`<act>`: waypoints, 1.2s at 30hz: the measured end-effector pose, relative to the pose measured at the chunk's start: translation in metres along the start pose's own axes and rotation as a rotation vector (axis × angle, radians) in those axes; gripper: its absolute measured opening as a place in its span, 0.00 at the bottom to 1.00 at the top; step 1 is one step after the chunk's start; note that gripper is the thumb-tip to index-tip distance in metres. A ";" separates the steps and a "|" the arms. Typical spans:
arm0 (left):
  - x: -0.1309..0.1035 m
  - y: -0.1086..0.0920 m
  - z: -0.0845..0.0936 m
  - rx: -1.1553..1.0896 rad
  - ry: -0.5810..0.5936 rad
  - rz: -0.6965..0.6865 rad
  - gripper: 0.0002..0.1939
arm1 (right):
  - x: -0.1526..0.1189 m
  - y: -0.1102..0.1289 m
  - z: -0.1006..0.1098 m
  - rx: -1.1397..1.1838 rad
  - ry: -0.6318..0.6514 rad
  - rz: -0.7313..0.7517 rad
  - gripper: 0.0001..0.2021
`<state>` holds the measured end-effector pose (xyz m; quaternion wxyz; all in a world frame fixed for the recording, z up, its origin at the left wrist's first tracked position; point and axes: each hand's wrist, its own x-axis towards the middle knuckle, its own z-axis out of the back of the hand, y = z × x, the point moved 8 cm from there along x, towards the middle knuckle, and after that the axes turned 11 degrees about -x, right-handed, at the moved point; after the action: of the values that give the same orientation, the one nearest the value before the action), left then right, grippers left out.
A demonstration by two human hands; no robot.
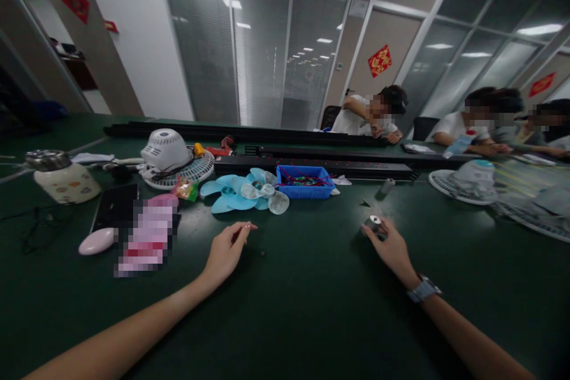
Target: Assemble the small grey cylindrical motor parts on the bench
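My right hand (pixel 392 246) grips a small metal cylinder (pixel 374 222) with a pale round top, thumb on one side and fingers on the other. It is held at or just above the dark green table (pixel 303 309). A similar small cylinder (pixel 388 186) stands beyond it, and a small dark flat piece (pixel 365 203) lies between them. My left hand (pixel 228 246) rests over the table with thumb and fingers drawn together; anything between them is too small to see. A tiny round part (pixel 263 253) lies to its right. Light blue fan blades (pixel 227 190) are just beyond this hand.
A blue bin (pixel 307 190) holds wires. Left are a white fan housing (pixel 165 151), a cream pot (pixel 66 181), a black flat device (pixel 114 208) and a pink oval object (pixel 97 241). Another fan (pixel 472 181) lies right. Long black bars (pixel 312 165) cross the back; several people sit beyond.
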<state>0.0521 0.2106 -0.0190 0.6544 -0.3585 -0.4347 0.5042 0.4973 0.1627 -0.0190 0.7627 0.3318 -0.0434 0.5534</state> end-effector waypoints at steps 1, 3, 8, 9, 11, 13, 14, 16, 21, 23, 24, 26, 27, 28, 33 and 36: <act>0.000 0.001 0.001 -0.010 -0.010 0.011 0.24 | -0.003 0.008 0.007 -0.028 -0.067 0.019 0.38; 0.000 0.001 0.001 -0.029 -0.020 0.022 0.24 | -0.016 0.036 0.027 -0.097 -0.238 0.097 0.44; 0.001 -0.001 -0.002 -0.048 -0.004 0.016 0.22 | -0.068 0.162 0.015 -0.114 -0.033 0.544 0.21; 0.001 -0.001 -0.002 -0.045 -0.002 0.014 0.22 | -0.078 0.187 0.001 -0.101 0.085 0.599 0.17; 0.001 -0.002 -0.002 -0.036 -0.007 0.004 0.21 | -0.092 0.228 -0.027 -0.045 0.278 0.646 0.14; 0.000 -0.003 -0.001 -0.034 -0.022 -0.015 0.20 | -0.097 0.257 -0.051 0.010 0.381 0.660 0.14; 0.000 -0.003 0.000 -0.036 -0.028 -0.026 0.20 | -0.097 0.266 -0.060 0.027 0.408 0.655 0.13; 0.000 -0.003 0.000 -0.049 -0.034 -0.046 0.19 | -0.094 0.274 -0.074 0.041 0.434 0.628 0.11; 0.001 -0.004 -0.004 -0.072 -0.010 -0.074 0.19 | -0.087 0.261 -0.082 0.059 0.430 0.525 0.18; 0.001 -0.003 -0.005 -0.064 -0.011 -0.066 0.19 | -0.086 0.257 -0.081 0.051 0.416 0.504 0.17; 0.001 -0.003 -0.005 -0.059 -0.013 -0.062 0.20 | -0.087 0.257 -0.081 0.047 0.412 0.505 0.16; 0.000 -0.004 -0.004 -0.050 -0.019 -0.061 0.20 | -0.088 0.259 -0.077 0.050 0.400 0.536 0.13; 0.000 -0.004 -0.003 -0.044 -0.021 -0.064 0.20 | -0.087 0.261 -0.073 0.055 0.385 0.566 0.12; -0.001 -0.005 -0.002 -0.036 -0.023 -0.066 0.20 | -0.086 0.260 -0.066 0.061 0.356 0.598 0.11; -0.003 -0.008 0.001 0.014 -0.017 -0.048 0.21 | -0.042 0.197 0.000 0.000 -0.020 0.559 0.07; -0.002 -0.009 0.000 0.025 -0.002 -0.055 0.21 | -0.007 0.122 0.044 -0.054 -0.256 0.397 0.14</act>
<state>0.0554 0.2069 -0.0114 0.6719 -0.3376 -0.4388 0.4919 0.4015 0.1530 0.0680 0.6357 0.3636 -0.2191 0.6447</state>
